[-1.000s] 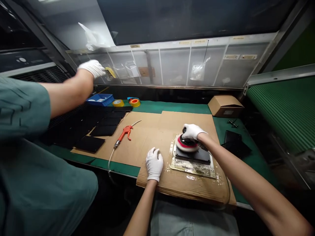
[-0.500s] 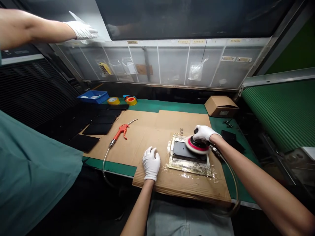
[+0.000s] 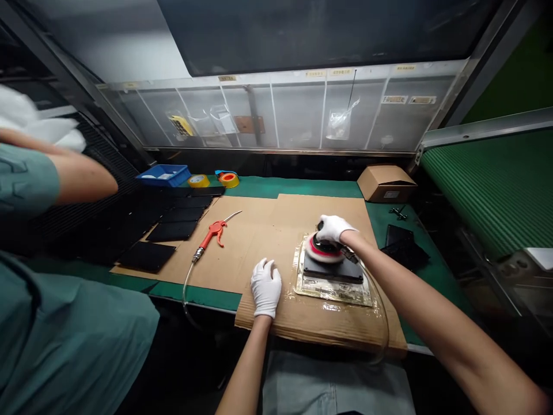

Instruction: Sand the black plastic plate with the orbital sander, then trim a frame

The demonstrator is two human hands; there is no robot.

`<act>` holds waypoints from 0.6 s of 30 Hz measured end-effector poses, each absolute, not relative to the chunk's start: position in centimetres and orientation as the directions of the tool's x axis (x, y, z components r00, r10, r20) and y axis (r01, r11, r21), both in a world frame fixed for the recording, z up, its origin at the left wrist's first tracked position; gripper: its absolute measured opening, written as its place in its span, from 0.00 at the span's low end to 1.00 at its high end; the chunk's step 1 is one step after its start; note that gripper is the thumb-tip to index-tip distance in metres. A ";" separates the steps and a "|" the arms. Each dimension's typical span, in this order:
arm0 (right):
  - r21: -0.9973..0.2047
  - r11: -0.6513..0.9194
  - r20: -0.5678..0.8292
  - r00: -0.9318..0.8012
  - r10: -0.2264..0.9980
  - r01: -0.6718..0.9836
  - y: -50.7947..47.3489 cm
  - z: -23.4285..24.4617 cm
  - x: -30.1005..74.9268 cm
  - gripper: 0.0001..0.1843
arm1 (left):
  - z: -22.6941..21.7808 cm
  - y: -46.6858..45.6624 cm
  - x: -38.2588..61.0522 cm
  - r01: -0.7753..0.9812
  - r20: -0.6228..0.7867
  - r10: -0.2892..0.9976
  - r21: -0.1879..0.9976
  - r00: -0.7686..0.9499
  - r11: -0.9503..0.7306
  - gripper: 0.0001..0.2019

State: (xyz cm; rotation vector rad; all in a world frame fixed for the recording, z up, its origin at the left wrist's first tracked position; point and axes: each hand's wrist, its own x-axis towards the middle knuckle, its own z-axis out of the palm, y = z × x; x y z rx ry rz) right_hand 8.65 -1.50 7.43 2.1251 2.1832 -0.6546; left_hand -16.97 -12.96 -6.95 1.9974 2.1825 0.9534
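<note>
My right hand (image 3: 333,228), in a white glove, grips an air-powered polisher (image 3: 325,252) with a pink and white round pad. The pad lies over the upper left part of a flat dark panel (image 3: 337,273), hiding some of it. Under the panel is a taped, stained frame (image 3: 341,295) fixed on a stack of cardboard (image 3: 311,331). A clear hose (image 3: 386,323) trails from the tool. My left hand (image 3: 266,290), gloved too, rests on the cardboard left of the frame, holding nothing, its fingers loosely apart.
An orange air blow gun (image 3: 213,231) lies on cardboard, left of centre. Black panels (image 3: 173,227) are laid out farther left, near a blue bin (image 3: 164,174) and tape rolls (image 3: 199,181). A carton (image 3: 386,183) stands back right. A co-worker's arm (image 3: 82,176) reaches in at left.
My right hand has moved the polisher leftward across the panel. The left hand has stayed in place. The co-worker's arm has drawn back from the upper panel toward the left edge.
</note>
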 end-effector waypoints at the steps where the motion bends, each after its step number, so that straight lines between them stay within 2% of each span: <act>1: -0.258 -0.053 -0.310 -0.031 0.950 0.965 -1.8 7.4 10.2 0.29 | -6.9 -13.0 -16.9 0.889 0.369 0.912 0.457 -0.179 -0.010 0.15; 6: -0.220 -0.163 -0.283 0.097 0.954 0.962 -6.0 7.5 14.2 0.22 | -7.1 -13.0 -16.9 0.867 0.372 0.910 0.497 -0.186 -0.026 0.15; 10: -0.246 -0.047 -0.196 -0.002 0.981 0.968 -11.1 7.5 11.8 0.19 | -7.4 -13.1 -17.0 0.852 0.385 0.902 0.522 -0.197 -0.037 0.16; 13: -0.273 0.039 -0.166 -0.087 0.982 0.961 -11.2 7.8 9.0 0.17 | -7.4 -13.1 -17.0 0.859 0.383 0.903 0.511 -0.197 -0.029 0.15; 18: -0.214 -0.009 -0.171 -0.029 0.985 0.977 -6.1 8.6 5.3 0.19 | -7.3 -13.1 -17.1 0.862 0.367 0.909 0.507 -0.195 -0.020 0.15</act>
